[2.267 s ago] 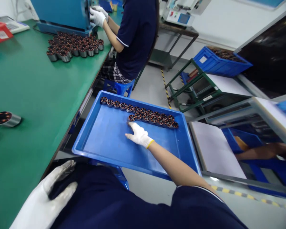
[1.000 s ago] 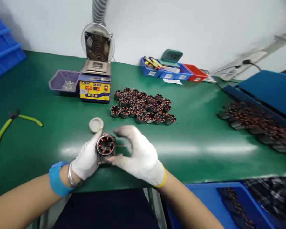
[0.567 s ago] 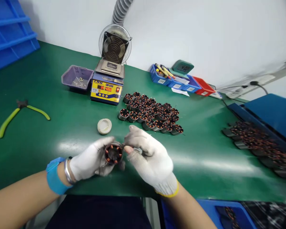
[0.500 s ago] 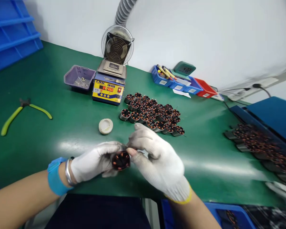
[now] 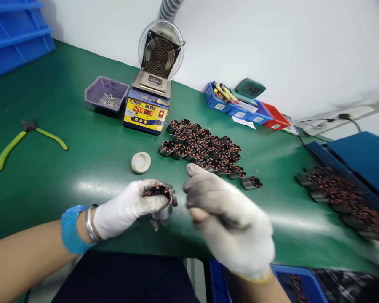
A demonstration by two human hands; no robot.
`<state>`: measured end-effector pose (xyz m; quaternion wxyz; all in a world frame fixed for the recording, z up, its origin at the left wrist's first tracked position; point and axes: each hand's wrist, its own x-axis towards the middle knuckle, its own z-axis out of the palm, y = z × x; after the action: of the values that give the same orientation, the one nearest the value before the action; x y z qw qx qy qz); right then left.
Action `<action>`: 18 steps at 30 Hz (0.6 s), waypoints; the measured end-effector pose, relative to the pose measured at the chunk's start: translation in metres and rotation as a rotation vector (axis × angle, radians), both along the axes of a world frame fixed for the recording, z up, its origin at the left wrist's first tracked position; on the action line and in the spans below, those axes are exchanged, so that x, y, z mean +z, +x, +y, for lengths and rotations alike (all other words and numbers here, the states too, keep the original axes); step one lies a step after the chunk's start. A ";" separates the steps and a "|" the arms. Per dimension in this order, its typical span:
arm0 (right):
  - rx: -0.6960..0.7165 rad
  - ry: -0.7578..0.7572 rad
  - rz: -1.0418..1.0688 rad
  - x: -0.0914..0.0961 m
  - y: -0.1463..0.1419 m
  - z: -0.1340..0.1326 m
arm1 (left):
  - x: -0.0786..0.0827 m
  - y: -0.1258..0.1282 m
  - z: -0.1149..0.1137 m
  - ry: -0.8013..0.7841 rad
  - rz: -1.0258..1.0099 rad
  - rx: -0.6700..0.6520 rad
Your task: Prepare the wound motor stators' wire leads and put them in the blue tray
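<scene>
My left hand, in a white glove, is closed around a small motor stator with copper windings, held just above the green table near its front edge. My right hand, also gloved and slightly blurred, hovers just right of the stator with its fingers curled in and the thumb pressed to them; I cannot make out anything in it. Behind my hands a cluster of several like stators stands on the table. One lone stator lies on its side to the cluster's right.
A white round lid lies behind my left hand. Farther back are a yellow-fronted solder pot, a fan and a purple tray. Green-handled pliers lie at left. More stators crowd the right; a blue tray sits below the table edge.
My view swung from the blue tray beside me to the table. My right hand has drawn back from the stator toward me. A lone stator now lies right of the cluster.
</scene>
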<state>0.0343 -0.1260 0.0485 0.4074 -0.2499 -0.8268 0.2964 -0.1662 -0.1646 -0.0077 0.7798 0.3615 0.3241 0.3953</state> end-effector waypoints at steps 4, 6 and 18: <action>-0.229 -0.045 0.223 -0.019 0.008 0.000 | 0.002 0.002 0.000 0.051 0.167 0.256; -0.257 0.067 -0.074 -0.035 0.001 -0.002 | 0.000 0.006 -0.001 0.090 0.231 0.349; -0.298 0.257 -0.262 -0.066 -0.010 -0.002 | 0.006 -0.010 -0.004 0.733 0.643 0.592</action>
<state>0.0242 -0.1284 -0.0180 0.3643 -0.3519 -0.8575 0.0901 -0.1765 -0.1689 -0.0017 0.3214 0.6044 0.4741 0.5538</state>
